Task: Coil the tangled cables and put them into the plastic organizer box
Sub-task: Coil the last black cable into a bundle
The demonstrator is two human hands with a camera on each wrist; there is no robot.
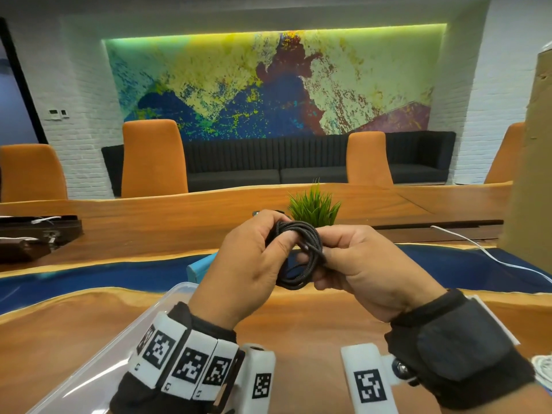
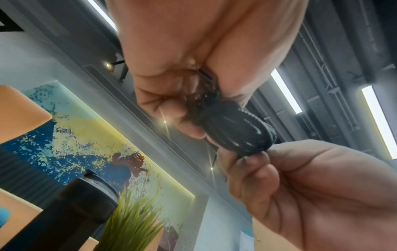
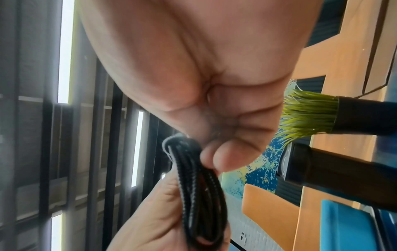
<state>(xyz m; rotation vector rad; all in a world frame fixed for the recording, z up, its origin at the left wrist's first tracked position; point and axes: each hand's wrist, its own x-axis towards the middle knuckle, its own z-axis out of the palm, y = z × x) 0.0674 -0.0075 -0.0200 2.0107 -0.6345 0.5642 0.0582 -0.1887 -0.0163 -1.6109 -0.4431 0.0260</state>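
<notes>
**Q:** Wooden desk (image 1: 313,327) with a blue resin strip, orange chairs and a big splashy painting on the back wall, right? So where's the cable?

**A:** Yep. The black braided cable (image 1: 298,252) is already a small coil, held up off the desk at mid-frame in the head view. Left hand (image 1: 248,273) has its grip wrapped round the coil's left side, thumb pressed across the strands. Right hand (image 1: 358,270) pinches the right side of the loops between thumb and fingers.

**Q:** And the box?

**A:** Clear plastic organizer box (image 1: 125,336) sits lower left, partly under the left wrist. The coil isn't in it, it's above and to the right.

**Q:** Anything else around?

**A:** Green grass-like plant (image 1: 313,204) just behind the hands, a thin white cable (image 1: 490,255) trailing across the desk at right, and a tall cardboard piece (image 1: 528,150) at the right edge.
</notes>
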